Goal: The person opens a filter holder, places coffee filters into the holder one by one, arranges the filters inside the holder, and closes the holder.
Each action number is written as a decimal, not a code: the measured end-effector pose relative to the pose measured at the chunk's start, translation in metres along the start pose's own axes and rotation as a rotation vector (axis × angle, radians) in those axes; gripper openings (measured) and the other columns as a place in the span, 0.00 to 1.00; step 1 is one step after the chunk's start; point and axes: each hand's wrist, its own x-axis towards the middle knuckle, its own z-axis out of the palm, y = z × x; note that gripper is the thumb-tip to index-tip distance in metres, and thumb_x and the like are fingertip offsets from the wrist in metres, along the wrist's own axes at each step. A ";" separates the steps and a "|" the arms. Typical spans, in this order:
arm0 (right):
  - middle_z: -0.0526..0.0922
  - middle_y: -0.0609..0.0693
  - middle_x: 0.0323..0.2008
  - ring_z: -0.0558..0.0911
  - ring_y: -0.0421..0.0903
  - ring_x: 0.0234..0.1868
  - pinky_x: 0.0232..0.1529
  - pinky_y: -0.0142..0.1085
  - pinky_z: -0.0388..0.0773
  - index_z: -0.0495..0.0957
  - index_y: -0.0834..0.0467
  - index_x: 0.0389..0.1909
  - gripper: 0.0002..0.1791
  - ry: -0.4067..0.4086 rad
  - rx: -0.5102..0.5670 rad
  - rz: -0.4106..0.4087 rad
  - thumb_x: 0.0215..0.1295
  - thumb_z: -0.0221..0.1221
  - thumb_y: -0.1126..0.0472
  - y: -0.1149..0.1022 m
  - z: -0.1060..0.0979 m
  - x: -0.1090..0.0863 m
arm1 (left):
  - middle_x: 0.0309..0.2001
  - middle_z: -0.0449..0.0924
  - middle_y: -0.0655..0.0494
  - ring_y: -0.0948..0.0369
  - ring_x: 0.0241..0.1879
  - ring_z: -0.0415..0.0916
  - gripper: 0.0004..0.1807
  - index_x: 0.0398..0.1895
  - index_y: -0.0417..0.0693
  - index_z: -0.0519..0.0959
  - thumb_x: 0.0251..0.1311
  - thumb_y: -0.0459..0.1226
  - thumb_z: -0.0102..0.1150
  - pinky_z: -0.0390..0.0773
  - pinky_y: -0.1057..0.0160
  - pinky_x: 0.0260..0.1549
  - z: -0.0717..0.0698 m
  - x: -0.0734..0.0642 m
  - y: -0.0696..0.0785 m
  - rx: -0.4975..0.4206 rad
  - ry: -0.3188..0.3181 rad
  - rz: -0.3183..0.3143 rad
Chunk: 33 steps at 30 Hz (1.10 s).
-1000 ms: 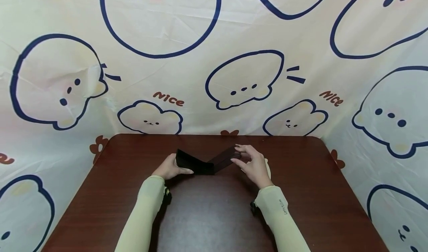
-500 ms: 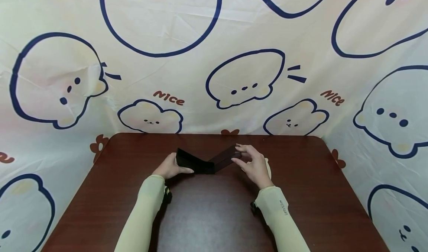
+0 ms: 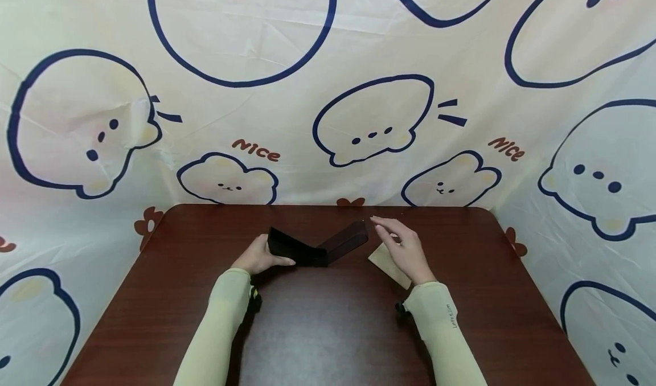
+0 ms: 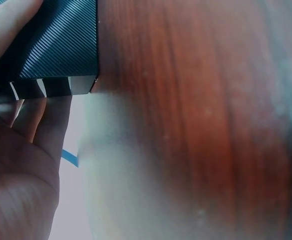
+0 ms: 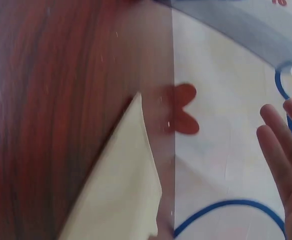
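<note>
In the head view a black case (image 3: 298, 251) stands opened out in a wide V near the back of the table. My left hand (image 3: 254, 256) grips its left part, thumb along the near side. Close up in the left wrist view, the case (image 4: 60, 47) has a finely ribbed surface. Its right flap (image 3: 346, 242) slants up, untouched. Just right of that flap my right hand (image 3: 404, 248) is raised, fingers fairly straight and holding nothing. A flat cream cloth or paper piece (image 3: 387, 266) lies beneath this hand; its pointed corner shows in the right wrist view.
The brown wooden table (image 3: 307, 329) has rounded back corners. A cream curtain (image 3: 287, 113) with blue cartoon outlines hangs behind it and along both sides.
My right hand has let go of the case's right flap and moved right, uncovering more of the cream piece. The left hand keeps its grip on the case.
</note>
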 end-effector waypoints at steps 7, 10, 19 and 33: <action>0.83 0.49 0.58 0.82 0.50 0.56 0.54 0.52 0.80 0.80 0.45 0.66 0.23 0.081 -0.129 0.113 0.78 0.55 0.42 0.012 -0.020 0.001 | 0.44 0.87 0.56 0.59 0.43 0.77 0.22 0.46 0.51 0.85 0.50 0.46 0.83 0.77 0.56 0.47 0.000 0.000 -0.002 -0.008 -0.005 0.012; 0.84 0.51 0.54 0.82 0.53 0.51 0.50 0.51 0.78 0.80 0.48 0.65 0.23 0.091 -0.237 0.192 0.76 0.59 0.43 0.018 -0.023 0.001 | 0.44 0.87 0.57 0.59 0.43 0.77 0.21 0.45 0.53 0.86 0.50 0.46 0.83 0.77 0.57 0.47 0.000 0.000 -0.003 -0.016 -0.008 0.019; 0.81 0.59 0.53 0.78 0.54 0.44 0.43 0.48 0.75 0.78 0.55 0.67 0.32 -0.062 -0.349 0.335 0.63 0.73 0.52 0.038 -0.022 -0.005 | 0.44 0.87 0.56 0.59 0.42 0.76 0.23 0.46 0.52 0.85 0.48 0.47 0.84 0.76 0.57 0.46 0.000 0.001 -0.001 -0.010 -0.002 0.014; 0.76 0.64 0.53 0.77 0.57 0.45 0.50 0.55 0.77 0.76 0.62 0.66 0.41 -0.123 -0.417 0.511 0.52 0.79 0.52 0.049 -0.014 -0.009 | 0.46 0.87 0.56 0.59 0.45 0.78 0.22 0.47 0.53 0.86 0.49 0.46 0.83 0.78 0.55 0.49 0.000 0.000 0.000 -0.020 -0.010 0.016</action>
